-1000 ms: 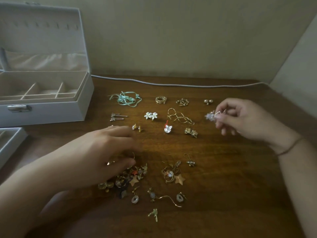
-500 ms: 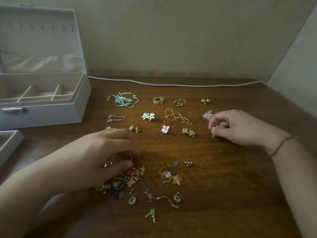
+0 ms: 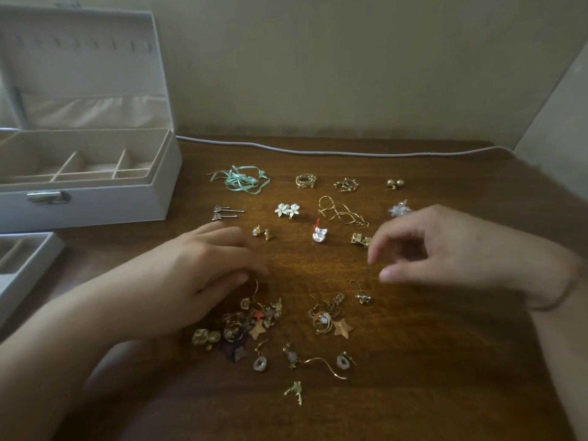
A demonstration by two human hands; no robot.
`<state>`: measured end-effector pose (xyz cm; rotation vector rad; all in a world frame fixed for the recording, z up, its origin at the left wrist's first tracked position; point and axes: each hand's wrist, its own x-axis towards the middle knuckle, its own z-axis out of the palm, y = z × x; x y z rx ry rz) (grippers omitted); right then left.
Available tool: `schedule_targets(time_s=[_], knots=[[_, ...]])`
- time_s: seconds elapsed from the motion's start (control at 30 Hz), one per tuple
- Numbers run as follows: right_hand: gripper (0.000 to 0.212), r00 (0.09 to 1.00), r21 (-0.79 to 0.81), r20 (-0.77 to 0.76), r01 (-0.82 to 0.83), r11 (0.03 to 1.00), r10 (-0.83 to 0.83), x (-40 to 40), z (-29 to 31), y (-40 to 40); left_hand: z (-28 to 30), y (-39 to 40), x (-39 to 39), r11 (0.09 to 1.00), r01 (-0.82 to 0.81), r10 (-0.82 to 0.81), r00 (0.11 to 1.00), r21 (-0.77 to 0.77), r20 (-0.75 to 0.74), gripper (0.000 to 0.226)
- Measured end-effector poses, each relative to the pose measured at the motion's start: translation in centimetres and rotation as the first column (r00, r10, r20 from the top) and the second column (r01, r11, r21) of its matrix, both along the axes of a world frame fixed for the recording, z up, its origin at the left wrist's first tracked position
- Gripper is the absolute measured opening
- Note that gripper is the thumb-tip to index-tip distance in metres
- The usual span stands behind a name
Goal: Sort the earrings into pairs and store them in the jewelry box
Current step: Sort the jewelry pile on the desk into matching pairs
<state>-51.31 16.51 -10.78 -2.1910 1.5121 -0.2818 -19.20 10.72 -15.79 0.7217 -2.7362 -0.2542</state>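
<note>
Paired earrings lie in rows on the wooden table (image 3: 413,393): mint ribbon ones (image 3: 241,179), white flowers (image 3: 287,210), gold twists (image 3: 342,211), pearl studs (image 3: 395,183) and a white crystal pair (image 3: 399,209). An unsorted heap of earrings (image 3: 251,323) lies nearer me. My left hand (image 3: 197,278) rests palm down at the heap's upper left edge, fingers relaxed. My right hand (image 3: 445,249) hovers below the crystal pair, fingers loosely curled, holding nothing. The white jewelry box (image 3: 95,205) stands open at the left.
The box's removed tray (image 3: 28,268) lies at the left edge. A grey cable (image 3: 318,151) runs along the back of the table by the wall. More loose earrings (image 3: 331,319) lie right of the heap.
My right hand set the white crystal earrings down in the second row, let go and drew back toward the middle. My left hand stayed at the heap.
</note>
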Motion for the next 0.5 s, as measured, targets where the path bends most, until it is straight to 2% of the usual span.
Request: schedule_targets(time_s=[0.1,0.2,0.5], knots=[[0.019,0.991,0.071,-0.110,-0.066,0.995,0.073,2.1,-0.5,0.4,0.0,-0.2,0.1,0.998,-0.026,0.025,1.000,0.060,0.014,0.032],[0.016,0.977,0.102,-0.193,-0.076,0.992,0.095,2.8,-0.8,0.5,-0.2,0.1,-0.1,0.995,-0.006,0.001,0.999,0.102,0.050,0.031],[0.007,0.977,0.198,-0.148,-0.126,0.972,0.157,2.1,-0.1,0.9,0.5,1.1,-0.6,0.962,0.070,-0.075,0.997,0.263,0.011,0.027]])
